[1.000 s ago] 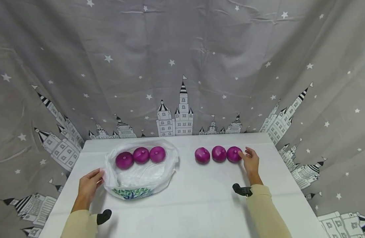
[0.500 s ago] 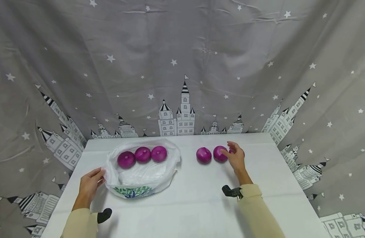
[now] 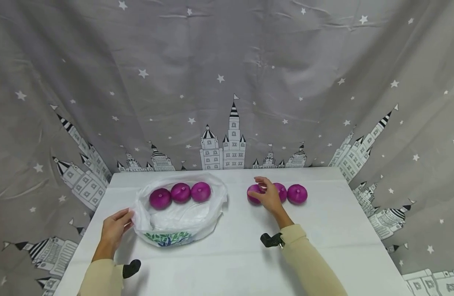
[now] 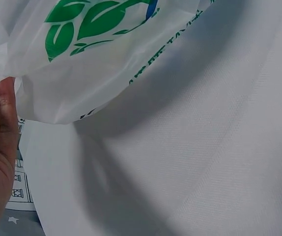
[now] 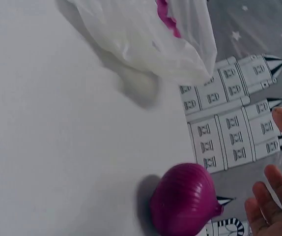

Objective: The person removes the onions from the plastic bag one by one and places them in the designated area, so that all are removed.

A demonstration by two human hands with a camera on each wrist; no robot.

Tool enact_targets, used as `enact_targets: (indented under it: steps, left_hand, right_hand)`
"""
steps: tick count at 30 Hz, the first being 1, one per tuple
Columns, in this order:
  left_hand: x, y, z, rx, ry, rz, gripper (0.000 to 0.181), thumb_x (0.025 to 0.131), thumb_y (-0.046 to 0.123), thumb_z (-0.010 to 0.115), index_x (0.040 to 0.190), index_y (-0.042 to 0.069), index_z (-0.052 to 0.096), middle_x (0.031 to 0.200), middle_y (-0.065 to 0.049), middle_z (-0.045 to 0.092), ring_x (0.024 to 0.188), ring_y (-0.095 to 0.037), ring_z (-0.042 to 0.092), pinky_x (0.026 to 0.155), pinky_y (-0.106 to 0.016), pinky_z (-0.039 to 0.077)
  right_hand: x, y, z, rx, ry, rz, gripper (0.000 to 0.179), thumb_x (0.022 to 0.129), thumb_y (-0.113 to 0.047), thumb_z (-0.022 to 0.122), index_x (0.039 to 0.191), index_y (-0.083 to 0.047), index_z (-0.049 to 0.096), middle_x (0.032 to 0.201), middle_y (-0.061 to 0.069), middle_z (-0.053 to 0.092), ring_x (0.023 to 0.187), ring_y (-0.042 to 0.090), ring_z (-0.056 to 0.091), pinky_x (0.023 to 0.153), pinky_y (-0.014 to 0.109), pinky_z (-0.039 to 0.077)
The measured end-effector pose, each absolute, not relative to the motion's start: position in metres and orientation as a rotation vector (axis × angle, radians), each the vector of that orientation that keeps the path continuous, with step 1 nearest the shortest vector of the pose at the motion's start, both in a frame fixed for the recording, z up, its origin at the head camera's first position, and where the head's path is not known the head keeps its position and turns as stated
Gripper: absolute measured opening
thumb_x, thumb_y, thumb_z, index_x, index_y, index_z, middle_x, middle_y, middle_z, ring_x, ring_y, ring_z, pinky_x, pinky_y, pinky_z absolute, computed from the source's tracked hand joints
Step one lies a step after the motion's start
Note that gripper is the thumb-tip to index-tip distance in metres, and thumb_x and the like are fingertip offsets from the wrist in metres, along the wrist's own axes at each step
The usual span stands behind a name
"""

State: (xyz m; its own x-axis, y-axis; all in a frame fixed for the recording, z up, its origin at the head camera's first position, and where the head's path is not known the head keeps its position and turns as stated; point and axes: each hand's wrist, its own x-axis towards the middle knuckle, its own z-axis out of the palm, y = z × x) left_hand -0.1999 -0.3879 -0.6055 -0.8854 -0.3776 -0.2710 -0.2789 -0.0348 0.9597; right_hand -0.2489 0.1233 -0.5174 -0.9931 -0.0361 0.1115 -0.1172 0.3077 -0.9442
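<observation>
Head view — leftmost loose onion (image 3: 254, 188); just beside right hand (image 3: 269, 197)

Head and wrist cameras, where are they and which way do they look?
Head: on the head, facing forward and down at a plastic bag and red onions; left hand, right hand and sleeves show.
Left wrist: on that wrist, facing the bag's leaf print; left fingers show.
Right wrist: on that wrist, facing one red onion; right fingers show.
Both wrist views share the bag.

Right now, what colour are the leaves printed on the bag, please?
The leaves on the bag are green, seen best in the left wrist view.
</observation>
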Motion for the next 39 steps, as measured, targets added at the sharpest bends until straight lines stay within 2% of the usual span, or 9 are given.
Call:
enact_targets:
  steps: [6,10,16,23,27,30,33,39]
  left_hand:
    - [-0.2,-0.385,-0.607,0.735,-2.173,-2.038,0.065,0.09,0.031,0.069,0.138,-0.005,0.046,0.095,0.014,0.058,0.083,0.002,0.059,0.072,-0.012,0.054]
    - [-0.199,-0.387,-0.608,0.752,-2.155,-2.058,0.063,0.091,0.03,0.068,0.139,-0.003,0.047,0.1,0.01,0.058,0.085,0.0,0.059,0.071,-0.012,0.054]
    - [-0.199,-0.388,-0.607,0.807,-2.172,-2.032,0.068,0.091,0.036,0.067,0.142,-0.002,0.042,0.114,0.001,0.055,0.086,0.003,0.057,0.073,-0.01,0.052]
    - [-0.198,-0.387,-0.604,0.767,-2.171,-2.051,0.061,0.091,0.03,0.068,0.139,-0.002,0.048,0.101,0.008,0.06,0.083,0.001,0.059,0.072,-0.013,0.054]
    - [-0.196,-0.387,-0.604,0.767,-2.245,-2.013,0.061,0.093,0.034,0.064,0.141,0.0,0.046,0.113,0.001,0.057,0.087,0.0,0.057,0.073,-0.012,0.053]
    - [-0.196,-0.386,-0.606,0.765,-2.293,-1.983,0.065,0.095,0.038,0.06,0.144,0.0,0.041,0.13,-0.01,0.049,0.092,0.0,0.054,0.074,-0.01,0.052]
    - [-0.197,-0.384,-0.608,0.804,-2.286,-1.974,0.066,0.095,0.04,0.059,0.145,0.002,0.04,0.14,-0.015,0.043,0.098,-0.004,0.053,0.074,-0.007,0.051]
    - [-0.195,-0.383,-0.609,0.841,-2.249,-1.973,0.063,0.095,0.039,0.06,0.144,0.004,0.042,0.14,-0.014,0.044,0.099,-0.006,0.053,0.074,-0.007,0.05]
  right_hand:
    - [-0.251,0.104,-0.518,0.211,-2.585,1.756,0.055,0.078,-0.01,0.079,0.127,-0.002,0.057,0.125,0.018,0.058,0.114,0.036,0.054,0.098,0.048,0.046]
    - [-0.255,0.091,-0.523,0.254,-2.592,1.755,0.051,0.078,-0.01,0.079,0.124,-0.002,0.059,0.121,0.018,0.06,0.11,0.036,0.055,0.094,0.048,0.048]
    - [-0.261,0.072,-0.527,0.37,-2.532,1.787,0.048,0.078,-0.007,0.079,0.121,0.002,0.06,0.117,0.02,0.062,0.109,0.034,0.057,0.094,0.046,0.049]
    - [-0.261,0.055,-0.527,0.476,-2.553,1.797,0.054,0.078,-0.006,0.079,0.126,0.005,0.056,0.119,0.022,0.06,0.11,0.035,0.055,0.095,0.047,0.048]
    - [-0.259,0.047,-0.53,0.498,-2.567,1.785,0.057,0.078,-0.006,0.079,0.128,0.005,0.055,0.12,0.02,0.06,0.111,0.034,0.056,0.095,0.045,0.049]
    - [-0.26,0.042,-0.529,0.516,-2.562,1.802,0.056,0.077,-0.006,0.079,0.127,0.005,0.055,0.12,0.021,0.06,0.108,0.034,0.057,0.092,0.044,0.051]
    - [-0.262,0.037,-0.526,0.524,-2.552,1.837,0.056,0.076,-0.005,0.08,0.126,0.006,0.056,0.121,0.023,0.06,0.106,0.034,0.058,0.089,0.044,0.052]
    - [-0.269,0.021,-0.522,0.563,-2.579,1.816,0.053,0.077,-0.003,0.079,0.125,0.004,0.058,0.121,0.02,0.06,0.11,0.033,0.057,0.093,0.043,0.051]
